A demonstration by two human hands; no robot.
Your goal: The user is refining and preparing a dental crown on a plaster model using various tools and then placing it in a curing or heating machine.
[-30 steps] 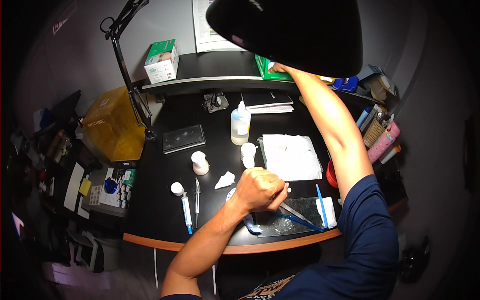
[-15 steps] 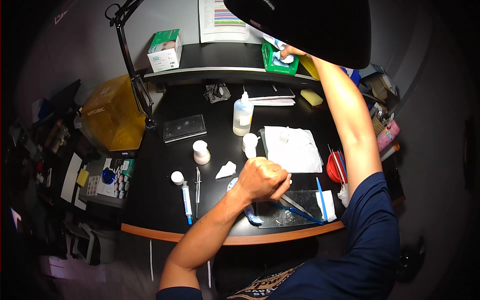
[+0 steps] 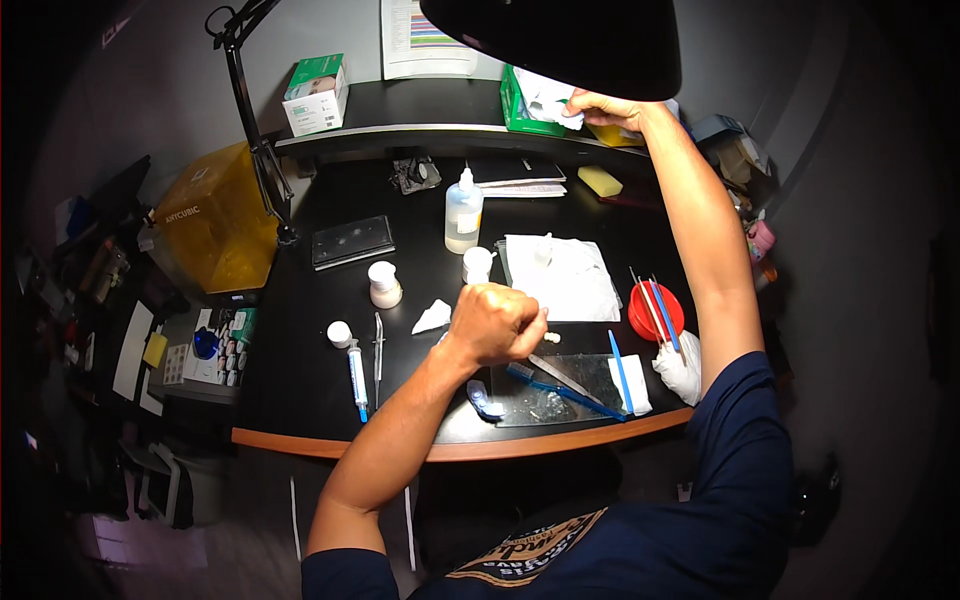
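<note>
My left hand point(image 3: 497, 325) is closed in a fist above the near middle of the desk; whatever it may hold is hidden by the fingers. Just beyond its fingertips are small pale pieces point(image 3: 552, 338). Up at the shelf, my right arm stretches far forward, and my right hand point(image 3: 608, 106) pinches a white tissue point(image 3: 573, 121) at the edge of a green box point(image 3: 516, 110) filled with more white tissue. Below the left hand, a glass plate point(image 3: 525, 405) carries a blue toothbrush point(image 3: 565, 388) and a metal spatula point(image 3: 560, 375). A blue stick point(image 3: 621, 370) rests on folded white tissue.
A squeeze bottle point(image 3: 463, 215), white jars point(image 3: 384, 286), a syringe point(image 3: 357, 380) and tweezers point(image 3: 378, 360) stand or lie about the left hand. White sheets point(image 3: 570, 285) lie beyond it. A red bowl point(image 3: 675, 300) with sticks sits beside my right arm. A black lamp point(image 3: 570, 45) hangs overhead.
My right hand has drawn back from inside the green box to its right edge, with the tissue pinched. The left fist stays closed over the desk. The whole view has shifted slightly.
</note>
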